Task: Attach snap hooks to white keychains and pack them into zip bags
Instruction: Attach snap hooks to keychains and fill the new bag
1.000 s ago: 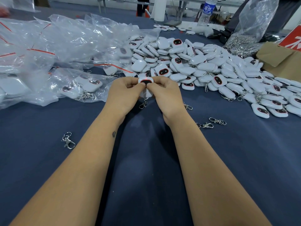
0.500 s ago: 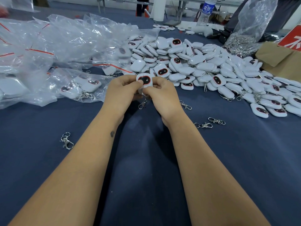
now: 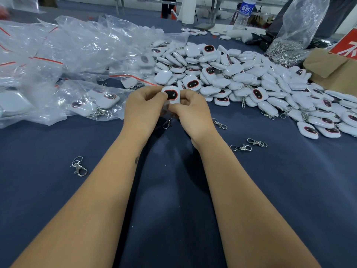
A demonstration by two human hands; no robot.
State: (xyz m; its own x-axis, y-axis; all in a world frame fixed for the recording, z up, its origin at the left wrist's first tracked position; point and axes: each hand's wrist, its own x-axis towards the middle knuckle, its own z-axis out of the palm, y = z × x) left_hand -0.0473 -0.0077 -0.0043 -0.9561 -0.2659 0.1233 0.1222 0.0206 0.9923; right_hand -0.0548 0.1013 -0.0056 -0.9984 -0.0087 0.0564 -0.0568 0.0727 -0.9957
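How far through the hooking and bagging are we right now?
Done: some zip bags at left already hold keychains with hooks. In hand: the left hand and right hand both pinch one white keychain, a snap hook dangling below it. Left: a big keychain pile, loose hooks on the cloth, and a bag of hooks. Early to midway, at a guess.

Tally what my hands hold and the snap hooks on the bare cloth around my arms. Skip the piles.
White keychain, pinched by left hand and right hand: 1
Snap hooks lying on the cloth: 4
Snap hook under the hands, perhaps hanging from the keychain: 1
Total: 6
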